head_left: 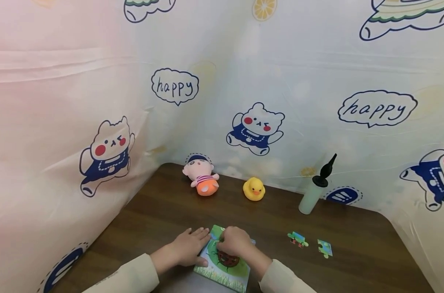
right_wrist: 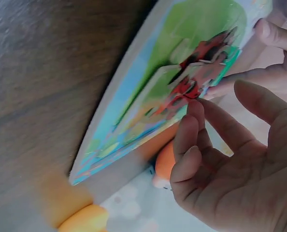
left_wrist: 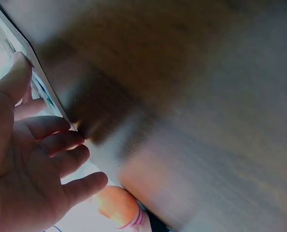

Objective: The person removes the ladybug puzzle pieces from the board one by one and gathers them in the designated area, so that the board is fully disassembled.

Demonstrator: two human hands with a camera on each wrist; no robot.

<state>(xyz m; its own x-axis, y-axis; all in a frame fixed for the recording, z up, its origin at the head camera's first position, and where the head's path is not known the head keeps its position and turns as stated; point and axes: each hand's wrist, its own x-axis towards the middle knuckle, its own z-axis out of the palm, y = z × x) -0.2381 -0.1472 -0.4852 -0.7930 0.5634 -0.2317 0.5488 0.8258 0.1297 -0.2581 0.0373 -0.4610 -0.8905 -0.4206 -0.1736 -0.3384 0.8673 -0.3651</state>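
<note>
A jigsaw board point(head_left: 222, 278) with a ladybug picture lies on the brown table near the front edge. My left hand point(head_left: 190, 248) rests flat at the board's left edge, fingers spread. Over the ladybug, my right hand point(head_left: 236, 241) has its fingers bent down onto the board. In the right wrist view, fingertips touch a red and green puzzle piece point(right_wrist: 194, 77) that sits slightly raised; the thumb stands apart from it. Two loose puzzle pieces lie right of the board: one with red and blue point(head_left: 297, 239), another green and blue point(head_left: 324, 248).
Along the back of the table stand a plush doll point(head_left: 201, 179) in orange shorts, a yellow rubber duck point(head_left: 254, 189) and a pale green hand pump point(head_left: 311, 197) with a black top. A printed cloth point(head_left: 302, 81) hangs behind and beside the table.
</note>
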